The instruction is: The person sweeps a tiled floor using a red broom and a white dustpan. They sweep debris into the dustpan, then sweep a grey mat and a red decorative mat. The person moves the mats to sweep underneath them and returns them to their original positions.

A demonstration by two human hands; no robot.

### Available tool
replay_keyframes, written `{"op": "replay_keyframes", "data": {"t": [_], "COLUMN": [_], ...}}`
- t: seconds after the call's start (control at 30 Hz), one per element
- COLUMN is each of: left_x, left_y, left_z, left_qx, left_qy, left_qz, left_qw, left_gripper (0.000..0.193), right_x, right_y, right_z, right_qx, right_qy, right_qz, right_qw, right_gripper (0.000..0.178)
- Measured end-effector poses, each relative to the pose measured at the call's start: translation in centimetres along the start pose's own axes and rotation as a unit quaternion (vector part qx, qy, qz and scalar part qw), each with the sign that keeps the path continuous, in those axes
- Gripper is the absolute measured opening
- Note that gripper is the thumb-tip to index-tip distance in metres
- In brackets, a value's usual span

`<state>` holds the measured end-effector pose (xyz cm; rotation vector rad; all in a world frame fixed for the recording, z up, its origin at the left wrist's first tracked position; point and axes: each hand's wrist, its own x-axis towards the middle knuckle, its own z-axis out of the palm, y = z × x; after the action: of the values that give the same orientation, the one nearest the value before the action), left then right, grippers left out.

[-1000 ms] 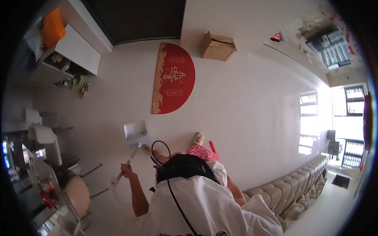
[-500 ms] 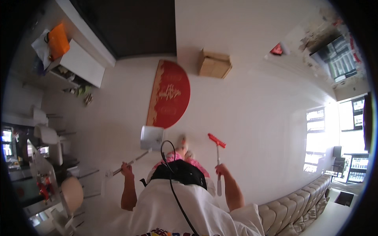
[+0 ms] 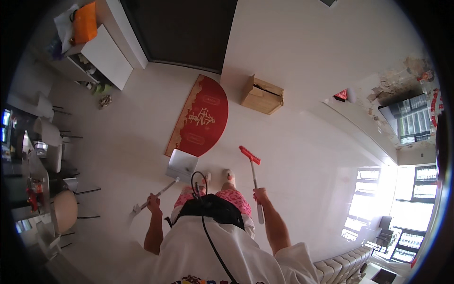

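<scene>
My left hand (image 3: 153, 202) is closed round the handle of a long-handled dustpan (image 3: 183, 162). The pan is grey-white and overlaps the near corner of a red half-round doormat (image 3: 204, 116). On the other side, my right hand (image 3: 260, 194) grips the pale shaft of a brush (image 3: 249, 155) with a narrow red, toothed head. That head points away from me, to the right of the mat; whether it touches the floor I cannot tell. The handle's end sticks out below my right fist. A black cable (image 3: 204, 227) hangs down my front.
A cardboard box (image 3: 263, 94) stands by the wall, right of the mat and the dark doorway (image 3: 182, 33). A white cabinet (image 3: 108, 59) with an orange bag (image 3: 85, 22) is at far left. Chairs (image 3: 65, 212) line the left; a tufted sofa (image 3: 343, 265) sits lower right.
My view has turned and shifted, and my legs and both feet show more plainly. The brush head has moved left and farther from me. Both hands keep their hold.
</scene>
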<state>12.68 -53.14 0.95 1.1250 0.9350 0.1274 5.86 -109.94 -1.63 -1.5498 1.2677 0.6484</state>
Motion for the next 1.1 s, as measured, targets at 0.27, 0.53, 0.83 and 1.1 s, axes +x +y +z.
{"op": "replay_keyframes", "data": {"t": [0.27, 0.53, 0.83, 1.1], "left_x": [-7.2, -13.2, -15.8, -15.6], "left_y": [1.9, 4.3, 0.7, -2.7], "left_z": [-0.4, 0.9, -0.7, -4.3], "left_qx": [0.082, 0.213, 0.131, 0.032], "left_qy": [0.08, 0.106, 0.187, 0.106], "left_qz": [0.033, -0.011, -0.071, -0.05], "left_qw": [0.993, 0.971, 0.971, 0.993], "left_gripper": [0.024, 0.021, 0.026, 0.022], "right_x": [15.4, 22.0, 9.4, 6.8], "right_y": [-13.0, -19.3, -11.6, -11.0], "right_z": [-0.7, 7.7, 10.6, 5.1], "right_qx": [0.04, -0.314, -0.368, -0.421], "right_qy": [-0.044, -0.053, -0.11, -0.166], "right_qz": [-0.023, -0.048, -0.097, -0.147], "right_qw": [0.998, 0.947, 0.918, 0.88], "right_gripper": [0.033, 0.031, 0.024, 0.028]}}
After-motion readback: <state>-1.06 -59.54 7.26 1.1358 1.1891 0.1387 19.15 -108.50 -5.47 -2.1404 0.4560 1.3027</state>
